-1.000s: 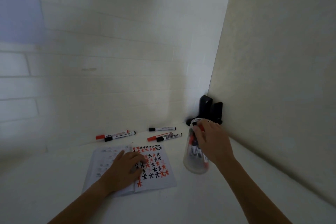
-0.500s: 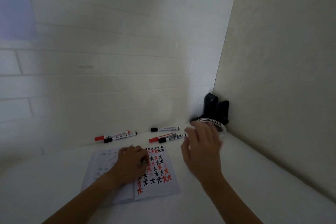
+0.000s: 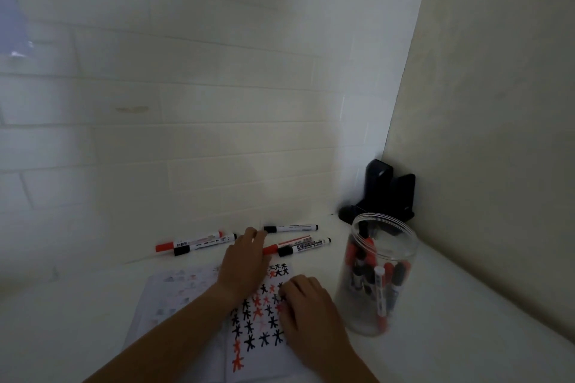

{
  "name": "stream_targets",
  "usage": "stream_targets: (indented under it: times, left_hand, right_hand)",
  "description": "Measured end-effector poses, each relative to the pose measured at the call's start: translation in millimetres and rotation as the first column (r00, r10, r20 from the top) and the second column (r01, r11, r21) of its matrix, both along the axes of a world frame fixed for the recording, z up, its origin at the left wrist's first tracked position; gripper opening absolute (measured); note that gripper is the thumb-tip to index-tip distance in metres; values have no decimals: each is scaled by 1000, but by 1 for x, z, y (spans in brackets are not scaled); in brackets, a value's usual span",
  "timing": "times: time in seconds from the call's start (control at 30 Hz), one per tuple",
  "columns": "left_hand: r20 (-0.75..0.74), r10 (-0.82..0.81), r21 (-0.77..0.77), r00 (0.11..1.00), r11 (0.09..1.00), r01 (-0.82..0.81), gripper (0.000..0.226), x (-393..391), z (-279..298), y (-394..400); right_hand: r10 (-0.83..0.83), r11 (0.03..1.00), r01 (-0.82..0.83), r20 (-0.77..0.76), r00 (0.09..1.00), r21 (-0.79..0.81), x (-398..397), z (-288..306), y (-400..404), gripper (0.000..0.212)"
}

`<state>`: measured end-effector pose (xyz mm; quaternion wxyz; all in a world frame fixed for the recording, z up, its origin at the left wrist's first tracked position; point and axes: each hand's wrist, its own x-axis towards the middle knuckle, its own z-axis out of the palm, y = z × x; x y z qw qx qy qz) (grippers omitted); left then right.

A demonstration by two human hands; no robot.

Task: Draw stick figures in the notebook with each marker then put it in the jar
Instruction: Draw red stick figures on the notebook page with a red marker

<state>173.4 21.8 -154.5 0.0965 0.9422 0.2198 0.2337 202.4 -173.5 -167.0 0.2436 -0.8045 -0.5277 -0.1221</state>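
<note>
On a white counter (image 3: 77, 320) set into a corner of white tiled wall, seen from the head camera, an open notebook (image 3: 174, 301) lies flat, its right page filled with rows of small black and red stick figures (image 3: 261, 320). The left hand (image 3: 245, 261) reaches forward across the top of the notebook, fingers (image 3: 256, 235) loosely spread and empty, their tips among the loose markers beyond the page. Just right of those fingertips lie a red-capped marker (image 3: 287, 245) and a black-capped whiteboard marker (image 3: 305, 247) side by side, with another black-capped marker (image 3: 291, 228) behind them. Left of the hand lie a second red-capped marker (image 3: 189, 242) and a black-capped one (image 3: 203, 245), touching each other. The right hand (image 3: 311, 317) rests palm down on the right page, fingers curled together, holding nothing. Right of the notebook stands an upright clear plastic jar (image 3: 378, 274), lid off, holding several red and black markers. Behind the jar, in the corner, sits a black stand-like object (image 3: 389, 193).
</note>
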Motion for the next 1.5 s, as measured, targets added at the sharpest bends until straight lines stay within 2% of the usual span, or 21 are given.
stream_targets:
  times: [0.17, 0.3, 0.43, 0.5, 0.6, 0.7, 0.83, 0.93, 1.03, 1.1, 1.2, 1.27, 1.4, 1.5]
  left_hand:
    - [-48, -29, 100, 998, 994, 34, 28, 15, 5, 6]
    - [32, 24, 110, 999, 994, -28, 24, 9, 6, 10]
    - [159, 60, 8, 985, 998, -63, 14, -16, 8, 11]
    - [180, 20, -22, 983, 1000, -16, 11, -36, 7, 9]
    - [152, -125, -24, 980, 991, 130, 10, -69, 4, -1]
    - [155, -285, -14, 946, 957, 291, 11, -98, 5, -14]
    - [117, -411, -26, 904, 909, 416, 20, -120, 3, -25]
    - [98, -407, 76, 908, 913, 401, 34, -123, 3, -29]
    - [25, -405, 195, 914, 898, 393, 22, -121, -1, -32]
    - [-28, -413, 198, 910, 890, 410, 8, -120, -4, -32]
    - [-46, -404, 219, 914, 888, 403, 22, -118, -4, -33]
    - [-20, -412, 211, 911, 889, 406, 9, -118, 2, -34]
    - [18, -434, 252, 901, 874, 416, 8, -120, 10, -38]
    - [-19, -420, 280, 907, 869, 408, 31, -122, 10, -41]
  right_hand:
    - [-3, 1000, 2, -22, 1000, -7, 3, 0, 3, 26]
    - [16, 1000, -15, -20, 1000, 17, 4, -1, 2, 25]
    - [14, 999, -13, -3, 1000, 35, 2, 0, 1, 24]
    - [22, 999, -22, 4, 1000, 27, 0, 0, -1, 26]
    - [1, 998, -4, 51, 999, 56, -8, 7, -3, 26]
    - [-38, 992, 19, 147, 988, 128, -20, 14, -3, 27]
    - [48, 991, -72, 200, 979, 116, -33, 14, -3, 23]
    - [101, 987, -129, 244, 964, 99, -37, 13, -6, 12]
    - [117, 988, -140, 276, 954, 65, -39, 13, -8, 20]
    - [151, 985, -167, 245, 958, 49, -39, 13, -9, 22]
    - [132, 987, -153, 304, 943, 44, -37, 13, -9, 29]
    - [82, 993, -106, 359, 930, 48, -38, 12, -8, 36]
    - [69, 994, -95, 349, 935, 57, -39, 11, -7, 40]
    - [83, 991, -112, 337, 938, 69, -40, 11, -7, 38]
